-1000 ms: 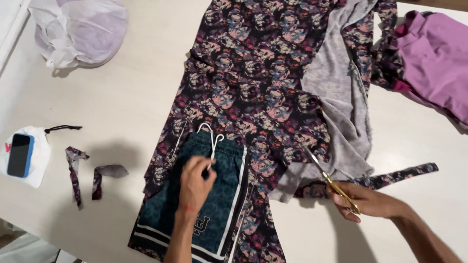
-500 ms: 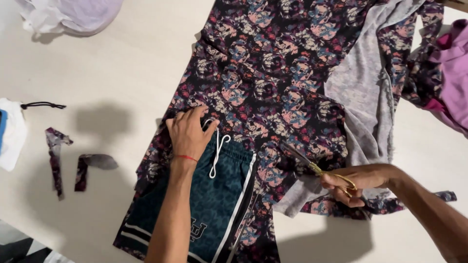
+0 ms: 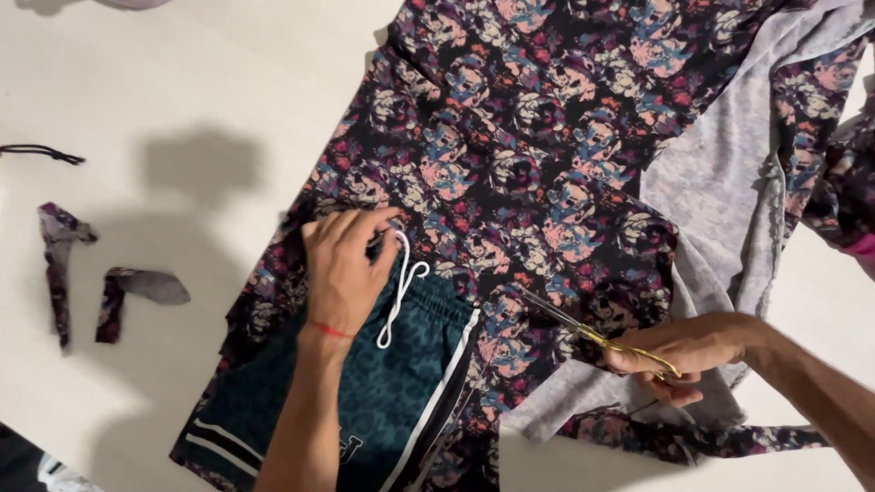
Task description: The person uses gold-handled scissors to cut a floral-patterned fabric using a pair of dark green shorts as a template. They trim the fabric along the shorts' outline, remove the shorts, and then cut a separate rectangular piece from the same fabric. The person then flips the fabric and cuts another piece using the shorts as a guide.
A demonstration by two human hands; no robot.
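A dark floral fabric (image 3: 538, 155) is spread over the white table (image 3: 182, 109). On it lie teal patterned shorts (image 3: 383, 392) with white side stripes and a white drawstring (image 3: 401, 292). My left hand (image 3: 344, 264) presses flat on the top of the shorts' waistband, fingers curled over its edge. My right hand (image 3: 684, 351) holds gold-handled scissors (image 3: 592, 333), blades pointing up-left into the floral fabric just right of the shorts. The fabric's grey underside (image 3: 720, 200) shows where it is folded back.
Two floral fabric scraps (image 3: 137, 292) lie on the table at the left, beside a long strip (image 3: 56, 269). A black cord (image 3: 41, 153) sits near the left edge. A cut floral strip (image 3: 729, 437) trails at the lower right. Pink cloth (image 3: 861, 246) lies at the right edge.
My left hand has slid up from the middle of the shorts to the waistband. My right hand with the scissors has moved left, towards the shorts, blades into the fabric.
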